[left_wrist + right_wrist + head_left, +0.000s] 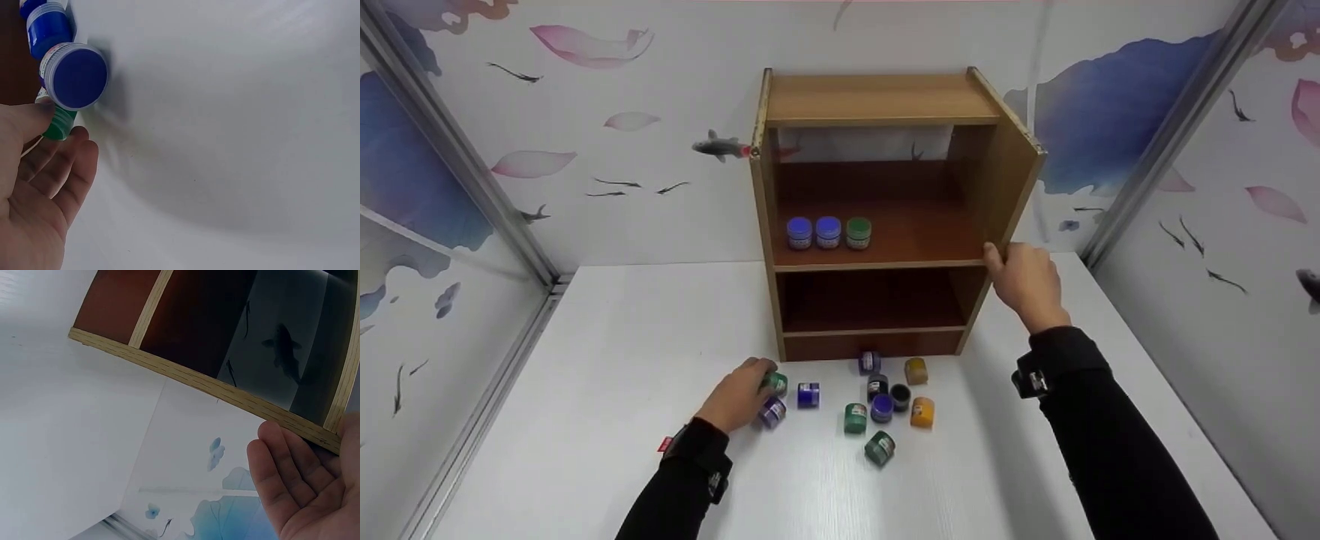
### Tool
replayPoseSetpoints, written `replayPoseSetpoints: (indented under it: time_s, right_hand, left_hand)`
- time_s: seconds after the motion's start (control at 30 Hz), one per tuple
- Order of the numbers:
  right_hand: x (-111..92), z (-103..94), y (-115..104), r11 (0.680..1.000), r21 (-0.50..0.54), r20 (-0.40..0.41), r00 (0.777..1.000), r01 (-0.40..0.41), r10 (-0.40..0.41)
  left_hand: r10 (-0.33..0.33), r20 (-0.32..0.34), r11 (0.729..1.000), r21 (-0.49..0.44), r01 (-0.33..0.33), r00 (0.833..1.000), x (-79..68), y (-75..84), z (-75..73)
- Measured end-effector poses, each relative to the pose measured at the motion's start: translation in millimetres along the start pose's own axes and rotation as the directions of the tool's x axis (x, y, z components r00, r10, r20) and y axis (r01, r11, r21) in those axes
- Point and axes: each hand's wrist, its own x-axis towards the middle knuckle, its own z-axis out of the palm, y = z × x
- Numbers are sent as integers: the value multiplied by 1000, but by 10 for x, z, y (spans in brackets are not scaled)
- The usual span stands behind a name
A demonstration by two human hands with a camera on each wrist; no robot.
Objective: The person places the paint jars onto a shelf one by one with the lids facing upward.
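My left hand [739, 395] pinches a green-lidded paint jar [778, 384] on the white table. In the left wrist view, the thumb lies against this green jar [59, 125], with fingers at its far side. A purple-blue jar [772, 412] lies right beside that hand, and another blue jar [808, 395] is a little to the right. My right hand [1026, 285] grips the right side edge of a small wooden shelf [877, 264], near its middle board. The right wrist view shows the fingers [275, 478] along the outer face of the side panel.
Two blue-lidded jars [814, 232] and a green-lidded jar [859, 233] stand in a row on the middle board. Several loose jars, among them an orange one [922, 412] and a dark green one [880, 448], lie before the shelf. Patterned walls [660, 187] surround the table.
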Motion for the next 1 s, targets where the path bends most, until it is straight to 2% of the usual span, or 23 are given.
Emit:
replayPoseSetpoints:
  time_s: [0.5, 1.0]
  right_hand:
    - [-4, 3, 10, 1000, -2, 12, 1000, 6, -6]
    - [1, -4, 8, 1000, -8, 21, 1000, -3, 3]
  left_hand:
    - [68, 5, 998, -16, -68, 998, 19, 5, 32]
    - [121, -37, 993, 15, -121, 992, 28, 10, -7]
